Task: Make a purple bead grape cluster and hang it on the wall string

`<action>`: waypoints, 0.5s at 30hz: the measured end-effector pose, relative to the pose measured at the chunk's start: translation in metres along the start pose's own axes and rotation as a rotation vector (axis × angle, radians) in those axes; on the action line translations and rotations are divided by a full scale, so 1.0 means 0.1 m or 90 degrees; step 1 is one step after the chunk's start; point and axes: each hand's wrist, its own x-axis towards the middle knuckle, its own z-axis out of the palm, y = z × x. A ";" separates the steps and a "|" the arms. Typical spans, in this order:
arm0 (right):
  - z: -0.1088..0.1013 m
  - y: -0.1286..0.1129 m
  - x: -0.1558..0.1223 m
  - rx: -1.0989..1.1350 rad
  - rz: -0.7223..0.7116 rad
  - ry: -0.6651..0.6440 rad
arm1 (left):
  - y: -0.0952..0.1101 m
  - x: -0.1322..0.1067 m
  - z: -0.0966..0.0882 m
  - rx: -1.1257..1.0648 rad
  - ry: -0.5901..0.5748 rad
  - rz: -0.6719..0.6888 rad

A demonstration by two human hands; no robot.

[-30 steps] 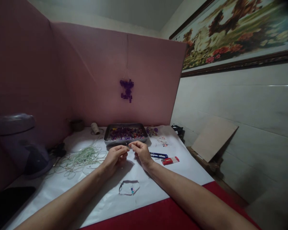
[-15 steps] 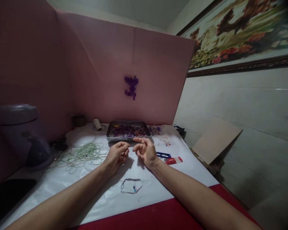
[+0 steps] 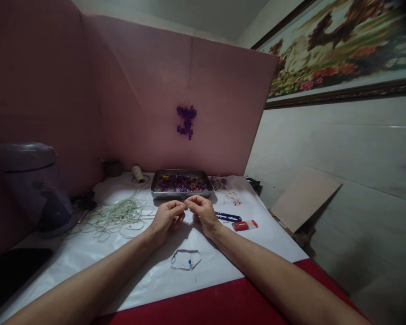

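My left hand (image 3: 168, 220) and my right hand (image 3: 205, 217) meet over the white table cover, just in front of a metal tray (image 3: 181, 195) of mostly purple beads. Thumb and forefinger of each are pinched, the fingertips touching or nearly so. What they hold is too small to make out; a faint thin line shows just above them. Below lies a loop-shaped outline (image 3: 172, 260) with a few small blue beads (image 3: 190, 264) on it. Beside my right hand are a dark blue cutter-like tool (image 3: 229, 217) and a red lighter (image 3: 244, 225).
Pale green cord (image 3: 122, 212) lies tangled at left, near a spool (image 3: 137, 174) and a lidded container (image 3: 30, 189). Loose small beads (image 3: 233, 197) lie right of the tray. A purple beaded figure (image 3: 187, 121) hangs against the pink partition (image 3: 138, 90). Red cloth (image 3: 206, 302) covers the near edge.
My right hand has closed from spread fingers into a pinch and moved left to meet my left hand's fingertips. My left hand stays pinched, almost in place. The view has shifted slightly.
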 end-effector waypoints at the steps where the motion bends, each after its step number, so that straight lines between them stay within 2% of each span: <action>1: 0.00 0.00 0.00 -0.003 0.002 -0.003 | -0.01 0.00 0.00 0.003 -0.002 0.002; 6: 0.00 0.00 0.00 -0.019 -0.002 -0.013 | -0.04 0.01 -0.01 0.000 0.000 0.012; 11: -0.01 0.03 0.02 -0.042 -0.047 -0.010 | -0.02 0.01 0.00 0.008 0.011 0.010; 15: -0.03 0.10 0.08 -0.065 -0.088 0.019 | -0.01 0.01 0.01 0.036 -0.009 0.006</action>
